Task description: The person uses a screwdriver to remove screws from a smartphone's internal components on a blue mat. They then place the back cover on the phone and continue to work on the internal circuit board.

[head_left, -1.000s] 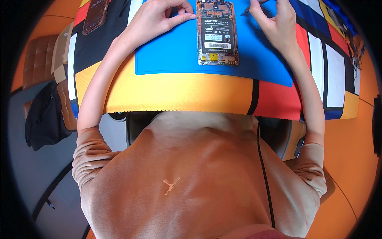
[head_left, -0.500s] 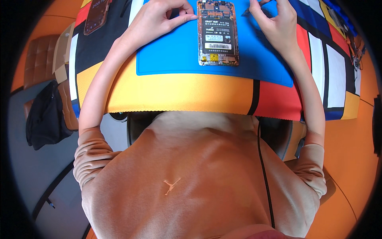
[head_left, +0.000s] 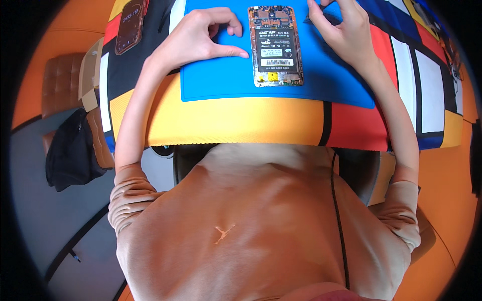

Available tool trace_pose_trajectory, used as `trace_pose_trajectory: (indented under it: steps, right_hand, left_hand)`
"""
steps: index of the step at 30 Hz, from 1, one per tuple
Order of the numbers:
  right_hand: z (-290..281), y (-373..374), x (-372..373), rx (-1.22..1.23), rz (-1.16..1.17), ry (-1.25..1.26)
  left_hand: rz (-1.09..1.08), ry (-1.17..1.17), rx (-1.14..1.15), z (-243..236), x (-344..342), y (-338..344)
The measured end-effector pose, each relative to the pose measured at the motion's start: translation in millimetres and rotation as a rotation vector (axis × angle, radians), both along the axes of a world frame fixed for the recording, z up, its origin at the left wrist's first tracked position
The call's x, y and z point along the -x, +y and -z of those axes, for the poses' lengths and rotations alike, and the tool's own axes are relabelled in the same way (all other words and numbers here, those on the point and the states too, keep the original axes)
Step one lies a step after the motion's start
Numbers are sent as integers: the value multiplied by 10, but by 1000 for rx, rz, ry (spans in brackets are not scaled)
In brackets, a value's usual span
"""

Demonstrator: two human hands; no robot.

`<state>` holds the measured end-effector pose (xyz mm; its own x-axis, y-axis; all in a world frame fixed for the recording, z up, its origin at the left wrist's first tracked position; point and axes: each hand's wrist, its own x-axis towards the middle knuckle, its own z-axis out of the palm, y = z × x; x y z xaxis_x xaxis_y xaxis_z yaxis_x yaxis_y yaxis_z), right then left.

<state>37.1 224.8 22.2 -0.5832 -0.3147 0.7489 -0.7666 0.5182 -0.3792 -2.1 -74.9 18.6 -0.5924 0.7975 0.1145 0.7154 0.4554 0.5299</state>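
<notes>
An opened phone (head_left: 276, 79) lies on a blue mat (head_left: 216, 83), its circuit board at the far end and a black battery (head_left: 273, 42) in the middle. My left hand (head_left: 203, 42) is beside its left edge, the thumb stretched toward the phone and the fingers curved apart from it; nothing shows between them. To the right of the phone is my right hand (head_left: 346, 35), thumb and forefinger drawn together at the top edge of the picture. A small dark pointed thing (head_left: 308, 21) shows by its thumb; what the fingers hold is cut off.
A second phone (head_left: 131, 27) with a lit screen rests at the far left of the colour-block tablecloth (head_left: 241, 123). Cables (head_left: 454, 65) lie at the far right. A brown chair (head_left: 60, 83) with a black bag (head_left: 75, 150) stands left of the table.
My left hand has opened, its thumb and fingers parting beside the phone. My right hand keeps its pinched pose. The whole view has shifted slightly.
</notes>
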Motion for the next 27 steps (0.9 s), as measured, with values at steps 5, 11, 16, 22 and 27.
trace_pose_trajectory:
  steps: [5, 11, 16, 22, 27]
  right_hand:
    - [15, -36, 28, 55, -21, -113]
    - [24, -27, -4, 73, -28, -147]
    - [120, -124, 27, 161, 51, -272]
    - [237, -84, 143, 437, 9, -499]
    - [178, -82, 129, 649, 51, -504]
  left_hand:
    - [-23, 111, -44, 162, -47, 28]
    - [-64, 276, -48, 200, -177, 179]
    - [-54, 249, -39, 171, -185, 130]
    - [-7, 211, -45, 146, 35, 170]
    - [-43, 223, -107, 130, 275, 366]
